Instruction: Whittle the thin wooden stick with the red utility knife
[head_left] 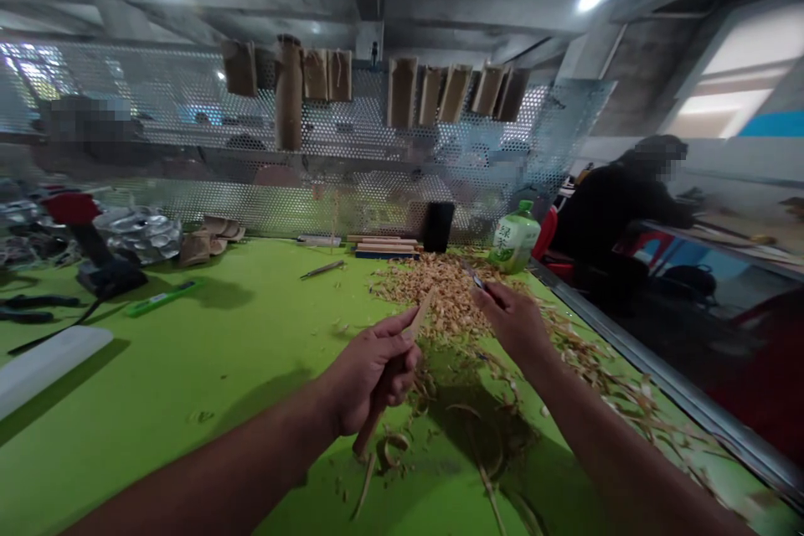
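Readable text first: the green bottle [513,244] just beyond your right-hand grip and slightly right carries a pale label with large characters, 绿茶 (green tea); the smaller print is too blurry to read. Its green cap is on, the body looks green, and you can't tell how full it is. Crumpled clear, shiny bags [139,233] lie far left of your left-hand grip, contents unclear. Your left hand [375,362] is closed around a wooden stick [423,314], its narrow end sticking out ahead of the fingers, its thicker end below the palm. Your right hand [513,320] is closed on a small knife [477,280], blade pointing forward and left, apart from the stick. Just past and between both grips: a pile of curled shavings [445,293], more strewn right of your right forearm. Beyond the pile, a dark phone-like slab [439,226] stands upright; wooden strips [386,244] are stacked left of it. Ahead of your left grip and a bit left, a slim tool [322,270]; farther left, a green cutter [162,299], a red-and-black power tool [74,209] and a long white object [54,364]. High beyond both grips, bamboo-like pieces [289,96] hang on a perforated screen [352,146]. Right of your right grip, a person in dark clothing [609,205] sits at another table.
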A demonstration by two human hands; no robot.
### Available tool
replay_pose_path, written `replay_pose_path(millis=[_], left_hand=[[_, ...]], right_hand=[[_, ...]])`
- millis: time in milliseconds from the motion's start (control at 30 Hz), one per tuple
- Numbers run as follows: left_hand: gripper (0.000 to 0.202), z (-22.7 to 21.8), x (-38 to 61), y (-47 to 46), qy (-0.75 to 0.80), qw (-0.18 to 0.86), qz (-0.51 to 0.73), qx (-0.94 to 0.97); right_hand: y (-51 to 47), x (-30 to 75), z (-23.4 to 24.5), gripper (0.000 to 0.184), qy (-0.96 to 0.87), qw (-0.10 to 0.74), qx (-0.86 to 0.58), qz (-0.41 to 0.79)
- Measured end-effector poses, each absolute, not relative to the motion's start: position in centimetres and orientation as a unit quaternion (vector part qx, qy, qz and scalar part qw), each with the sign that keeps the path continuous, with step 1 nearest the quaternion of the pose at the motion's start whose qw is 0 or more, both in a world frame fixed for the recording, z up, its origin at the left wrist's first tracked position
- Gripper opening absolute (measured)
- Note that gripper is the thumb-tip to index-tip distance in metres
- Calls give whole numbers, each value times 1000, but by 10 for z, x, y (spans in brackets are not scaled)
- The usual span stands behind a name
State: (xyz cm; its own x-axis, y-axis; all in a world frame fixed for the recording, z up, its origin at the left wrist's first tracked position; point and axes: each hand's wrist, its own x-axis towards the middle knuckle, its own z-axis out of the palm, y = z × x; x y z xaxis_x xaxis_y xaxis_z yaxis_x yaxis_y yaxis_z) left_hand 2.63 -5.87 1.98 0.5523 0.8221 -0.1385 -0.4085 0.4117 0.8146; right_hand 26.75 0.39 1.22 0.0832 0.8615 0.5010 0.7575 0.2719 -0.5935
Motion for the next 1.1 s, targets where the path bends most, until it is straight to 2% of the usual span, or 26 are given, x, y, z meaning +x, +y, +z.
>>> replay_pose_path(millis=[133, 200, 267, 367, 467, 700, 833, 967, 1100], left_hand=[[40, 16, 27, -54, 281, 789, 400, 372], [31, 16, 28, -54, 282, 790, 387, 384], [24, 15, 28, -55, 278, 797, 353, 404], [19, 14, 28, -57, 277, 805, 303, 427], [21, 13, 27, -57, 279, 806, 276, 443], [27, 12, 24, -55, 311, 765, 256, 503], [27, 12, 20, -52, 305, 759, 252, 517], [45, 19, 9, -42, 256, 780, 353, 450], [44, 28, -2, -33, 193, 770, 479, 375]], right_hand=[[-8, 246, 10, 35, -618, 503, -513, 320], [-14, 234, 8, 45, -568, 518, -450, 455], [-18, 226, 6, 47, -535, 519, -394, 538], [-25, 219, 8, 39, -509, 504, -361, 597], [-28, 218, 12, 35, -491, 498, -373, 610], [-13, 237, 16, 35, -387, 629, -365, 568], [-7, 248, 20, 32, -385, 653, -368, 539], [-9, 249, 22, 32, -386, 671, -371, 512], [-11, 243, 20, 33, -382, 660, -396, 512]])
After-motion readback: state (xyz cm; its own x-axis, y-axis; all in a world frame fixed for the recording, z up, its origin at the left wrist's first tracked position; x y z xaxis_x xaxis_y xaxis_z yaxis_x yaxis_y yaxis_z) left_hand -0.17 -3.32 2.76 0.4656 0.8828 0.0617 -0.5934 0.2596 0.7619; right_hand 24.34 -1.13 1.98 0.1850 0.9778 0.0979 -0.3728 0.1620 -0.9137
